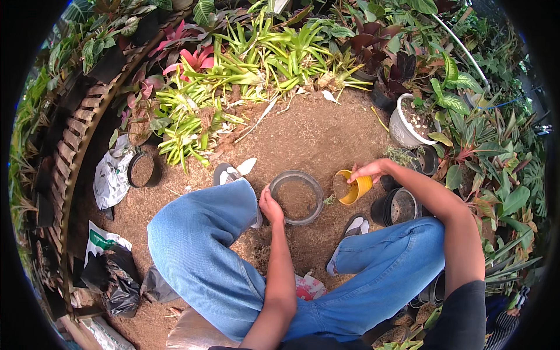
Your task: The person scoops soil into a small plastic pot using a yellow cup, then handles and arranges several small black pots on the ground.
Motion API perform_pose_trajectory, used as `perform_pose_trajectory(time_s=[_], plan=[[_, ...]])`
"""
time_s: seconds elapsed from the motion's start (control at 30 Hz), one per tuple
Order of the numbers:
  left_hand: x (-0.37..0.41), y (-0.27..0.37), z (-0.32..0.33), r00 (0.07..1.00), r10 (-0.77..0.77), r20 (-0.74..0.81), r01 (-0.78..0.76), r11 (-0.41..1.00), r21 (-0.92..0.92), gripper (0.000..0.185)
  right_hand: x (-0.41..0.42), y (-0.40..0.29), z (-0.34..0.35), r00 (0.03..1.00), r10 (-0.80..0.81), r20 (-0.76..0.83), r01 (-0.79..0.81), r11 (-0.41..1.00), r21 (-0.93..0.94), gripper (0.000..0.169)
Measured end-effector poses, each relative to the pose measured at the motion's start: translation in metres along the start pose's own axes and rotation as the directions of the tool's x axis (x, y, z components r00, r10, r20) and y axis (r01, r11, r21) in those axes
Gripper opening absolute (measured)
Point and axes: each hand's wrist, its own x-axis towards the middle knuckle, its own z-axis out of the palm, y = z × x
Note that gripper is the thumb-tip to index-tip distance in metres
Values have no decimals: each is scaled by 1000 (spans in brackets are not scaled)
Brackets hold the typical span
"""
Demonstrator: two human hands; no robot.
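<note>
Between my feet stands a round black plastic pot (319, 189), with brown soil or potting mix showing inside its thick rim. My left hand (272, 207) is cupped around the pot's left side, fingers at the rim. To the right, my right hand (368, 170) grips a ribbed yellow plastic pot (362, 189) by its upper side. The yellow pot is tipped over, mouth facing left, with brown soil (341, 185) at its opening. A small green sprig (329, 200) lies between the two pots.
Nested black pots (396, 206) and a white planter (409, 124) stand at right. Cut green leafy plants (280, 57) are heaped ahead. At left are a soil-filled black pot (144, 169), a white plastic bag (113, 173) and black bags (120, 280). Soil (323, 131) covers the ground.
</note>
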Motion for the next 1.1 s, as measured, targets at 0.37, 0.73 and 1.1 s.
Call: perform_pose_trajectory(time_s=[0.37, 0.73, 1.1], plan=[[-3, 4, 1, 998, 56, 28, -58, 996, 65, 36, -47, -63, 34, 998, 26, -51, -28, 999, -34, 92], [-3, -1, 0, 998, 64, 3, -64, 994, 92, 35, -41, -112, 69, 914, -92, -394, -176, 786, -593, 116], [1, -2, -4, 999, 48, 13, -49, 995, 90, 35, -62, -141, 77, 849, -78, -522, -342, 672, -657, 106]])
